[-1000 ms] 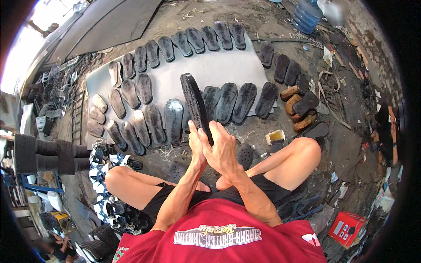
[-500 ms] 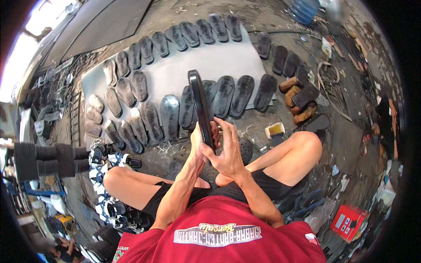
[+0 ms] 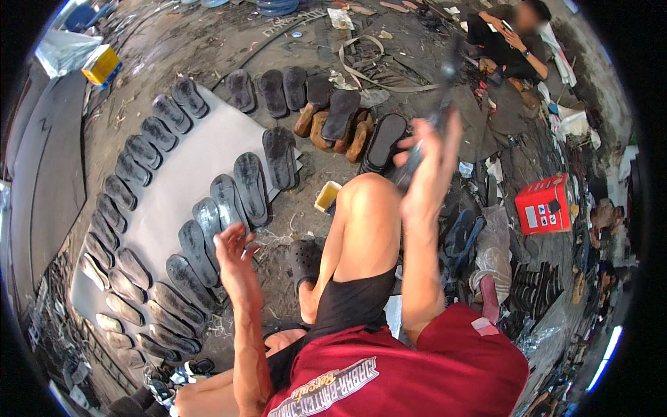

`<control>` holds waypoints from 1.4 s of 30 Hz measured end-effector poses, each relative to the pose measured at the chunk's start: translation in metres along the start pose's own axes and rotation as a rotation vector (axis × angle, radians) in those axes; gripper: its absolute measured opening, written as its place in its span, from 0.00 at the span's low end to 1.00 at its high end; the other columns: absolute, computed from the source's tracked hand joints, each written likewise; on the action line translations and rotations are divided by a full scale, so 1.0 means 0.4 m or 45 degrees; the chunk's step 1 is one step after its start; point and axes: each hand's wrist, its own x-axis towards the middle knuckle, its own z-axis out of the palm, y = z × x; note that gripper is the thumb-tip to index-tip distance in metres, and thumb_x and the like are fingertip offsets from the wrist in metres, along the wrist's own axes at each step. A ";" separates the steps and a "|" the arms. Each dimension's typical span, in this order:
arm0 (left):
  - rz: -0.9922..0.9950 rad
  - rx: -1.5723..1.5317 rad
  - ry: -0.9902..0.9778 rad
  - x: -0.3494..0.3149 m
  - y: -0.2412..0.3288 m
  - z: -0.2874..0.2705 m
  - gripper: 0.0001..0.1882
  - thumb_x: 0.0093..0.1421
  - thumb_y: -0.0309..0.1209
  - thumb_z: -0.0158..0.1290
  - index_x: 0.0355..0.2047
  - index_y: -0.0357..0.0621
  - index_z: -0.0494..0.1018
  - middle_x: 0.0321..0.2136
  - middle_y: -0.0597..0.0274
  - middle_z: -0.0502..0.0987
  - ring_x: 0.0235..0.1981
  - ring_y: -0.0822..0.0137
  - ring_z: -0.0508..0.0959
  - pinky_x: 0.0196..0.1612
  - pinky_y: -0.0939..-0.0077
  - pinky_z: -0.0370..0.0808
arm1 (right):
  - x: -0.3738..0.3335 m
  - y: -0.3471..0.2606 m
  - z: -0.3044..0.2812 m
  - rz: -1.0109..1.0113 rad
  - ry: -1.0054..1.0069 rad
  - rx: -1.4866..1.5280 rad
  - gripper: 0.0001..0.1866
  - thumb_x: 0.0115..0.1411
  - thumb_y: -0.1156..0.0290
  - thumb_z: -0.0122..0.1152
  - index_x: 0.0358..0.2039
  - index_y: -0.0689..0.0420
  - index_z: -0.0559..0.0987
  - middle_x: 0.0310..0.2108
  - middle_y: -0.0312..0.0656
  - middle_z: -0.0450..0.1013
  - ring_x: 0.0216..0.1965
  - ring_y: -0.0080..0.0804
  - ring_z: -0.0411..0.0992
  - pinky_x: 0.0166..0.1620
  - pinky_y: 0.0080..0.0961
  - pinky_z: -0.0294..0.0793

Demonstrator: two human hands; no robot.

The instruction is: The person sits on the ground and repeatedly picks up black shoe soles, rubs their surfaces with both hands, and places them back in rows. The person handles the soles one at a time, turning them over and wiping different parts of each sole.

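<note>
My right hand, smeared by motion, is raised beyond my right knee and grips a dark shoe sole that points up and away. Just past that knee, a black sole lies on the ground close to the hand. My left hand is empty, its fingers loosely bent and apart. It hovers at the near edge of a row of dark soles. More soles line the far side of a pale grey sheet.
Brown shoe lasts lie under dark soles ahead. A small yellow-lined container stands by my knee. To the right are a red box and blue-edged sandals. Another person sits at the far right, past a loose strap.
Both hands were together around the upright sole. Now they are apart: the right has carried the sole to the right, and the left has let go. The view has turned right.
</note>
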 end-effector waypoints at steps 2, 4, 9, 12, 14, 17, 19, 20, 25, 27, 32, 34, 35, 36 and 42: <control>-0.144 0.017 0.118 0.024 -0.068 -0.124 0.28 0.79 0.57 0.42 0.55 0.46 0.77 0.51 0.61 0.79 0.50 0.63 0.77 0.57 0.63 0.69 | 0.183 0.199 -0.132 -0.266 0.311 -0.336 0.42 0.68 0.57 0.68 0.77 0.50 0.61 0.37 0.34 0.71 0.28 0.19 0.68 0.32 0.24 0.73; -0.237 -0.001 0.199 0.022 -0.115 -0.193 0.25 0.79 0.54 0.44 0.49 0.47 0.78 0.45 0.64 0.80 0.45 0.65 0.78 0.52 0.66 0.70 | 0.276 0.428 -0.263 -0.255 0.500 -0.841 0.46 0.64 0.46 0.69 0.78 0.45 0.60 0.67 0.64 0.68 0.66 0.65 0.67 0.66 0.58 0.66; -0.345 -0.004 0.356 0.008 -0.138 -0.314 0.20 0.77 0.49 0.49 0.44 0.45 0.78 0.40 0.66 0.79 0.42 0.66 0.78 0.48 0.66 0.71 | 0.222 0.780 -0.241 0.689 0.196 -1.287 0.47 0.67 0.45 0.67 0.79 0.37 0.52 0.71 0.72 0.55 0.63 0.73 0.68 0.61 0.66 0.73; -0.340 -0.036 0.452 0.004 -0.133 -0.394 0.18 0.75 0.47 0.53 0.45 0.44 0.79 0.41 0.64 0.79 0.43 0.66 0.79 0.48 0.65 0.74 | 0.217 0.928 -0.264 0.465 0.158 -1.288 0.46 0.58 0.56 0.71 0.74 0.52 0.63 0.68 0.67 0.66 0.67 0.61 0.70 0.62 0.58 0.76; -0.308 -0.006 0.615 0.025 -0.080 -0.430 0.18 0.74 0.46 0.53 0.45 0.44 0.79 0.42 0.63 0.80 0.44 0.66 0.79 0.49 0.64 0.75 | 0.214 0.957 -0.259 0.449 0.038 -1.244 0.45 0.58 0.56 0.71 0.73 0.52 0.64 0.65 0.66 0.67 0.65 0.60 0.70 0.61 0.57 0.77; -0.167 0.039 0.736 0.075 -0.033 -0.504 0.15 0.72 0.42 0.55 0.47 0.43 0.78 0.41 0.63 0.80 0.39 0.69 0.79 0.43 0.70 0.76 | 0.238 0.972 -0.300 0.487 -0.040 -1.344 0.42 0.59 0.56 0.71 0.71 0.53 0.66 0.62 0.64 0.68 0.61 0.59 0.71 0.58 0.55 0.77; -0.039 0.022 0.813 0.128 -0.018 -0.582 0.14 0.71 0.40 0.57 0.47 0.42 0.77 0.40 0.64 0.80 0.36 0.71 0.79 0.39 0.75 0.75 | 0.266 0.956 -0.315 0.488 -0.072 -1.415 0.40 0.59 0.57 0.71 0.69 0.53 0.67 0.59 0.63 0.69 0.59 0.58 0.72 0.57 0.54 0.78; 0.026 -0.007 0.840 0.169 -0.009 -0.619 0.14 0.70 0.38 0.58 0.48 0.41 0.77 0.39 0.65 0.80 0.35 0.72 0.78 0.37 0.77 0.74 | 0.283 0.947 -0.327 0.482 -0.077 -1.439 0.39 0.59 0.57 0.71 0.69 0.53 0.68 0.58 0.62 0.70 0.58 0.57 0.72 0.56 0.54 0.78; -0.028 0.842 1.626 0.372 0.017 -0.924 0.38 0.53 0.46 0.71 0.57 0.35 0.71 0.53 0.45 0.77 0.57 0.50 0.76 0.61 0.56 0.73 | 0.342 0.902 -0.304 0.421 -0.194 -1.559 0.35 0.60 0.58 0.70 0.65 0.54 0.71 0.52 0.60 0.72 0.52 0.55 0.74 0.53 0.51 0.79; -0.246 1.126 1.775 0.453 0.049 -0.955 0.51 0.49 0.52 0.74 0.64 0.36 0.64 0.65 0.39 0.68 0.69 0.44 0.66 0.70 0.49 0.66 | 0.365 0.869 -0.339 0.419 -0.172 -1.595 0.33 0.61 0.58 0.70 0.64 0.55 0.72 0.50 0.58 0.73 0.50 0.54 0.74 0.51 0.50 0.79; -0.762 1.263 1.775 0.587 0.044 -1.056 0.59 0.44 0.57 0.77 0.67 0.36 0.62 0.66 0.46 0.69 0.71 0.48 0.66 0.72 0.48 0.66 | 0.389 0.788 -0.381 0.397 -0.141 -1.647 0.29 0.62 0.59 0.70 0.60 0.56 0.75 0.44 0.56 0.76 0.44 0.51 0.76 0.48 0.48 0.81; -0.947 1.208 1.800 0.599 0.021 -1.116 0.60 0.43 0.57 0.78 0.67 0.36 0.63 0.66 0.48 0.70 0.70 0.48 0.67 0.71 0.48 0.66 | 0.402 0.755 -0.379 0.363 -0.160 -1.647 0.27 0.62 0.59 0.69 0.59 0.56 0.76 0.42 0.54 0.77 0.42 0.50 0.76 0.46 0.47 0.81; -0.899 1.225 1.776 0.615 0.014 -1.110 0.58 0.45 0.57 0.77 0.67 0.36 0.64 0.66 0.45 0.70 0.69 0.47 0.69 0.71 0.48 0.67 | 0.402 0.719 -0.409 0.343 -0.131 -1.643 0.26 0.62 0.59 0.69 0.58 0.56 0.77 0.41 0.54 0.77 0.41 0.50 0.76 0.45 0.47 0.81; -0.843 1.219 1.741 0.627 0.006 -1.104 0.57 0.46 0.57 0.76 0.66 0.35 0.65 0.66 0.44 0.70 0.69 0.46 0.69 0.71 0.48 0.67 | 0.409 0.684 -0.432 0.316 -0.106 -1.623 0.25 0.62 0.59 0.69 0.57 0.56 0.78 0.39 0.53 0.78 0.40 0.49 0.77 0.45 0.46 0.81; -0.534 0.864 1.736 0.571 0.045 -1.127 0.54 0.48 0.63 0.71 0.58 0.23 0.76 0.64 0.28 0.70 0.69 0.38 0.69 0.68 0.50 0.70 | 0.480 0.510 -0.297 -0.285 -0.338 -0.912 0.21 0.64 0.60 0.69 0.53 0.57 0.81 0.32 0.50 0.80 0.33 0.47 0.79 0.40 0.43 0.83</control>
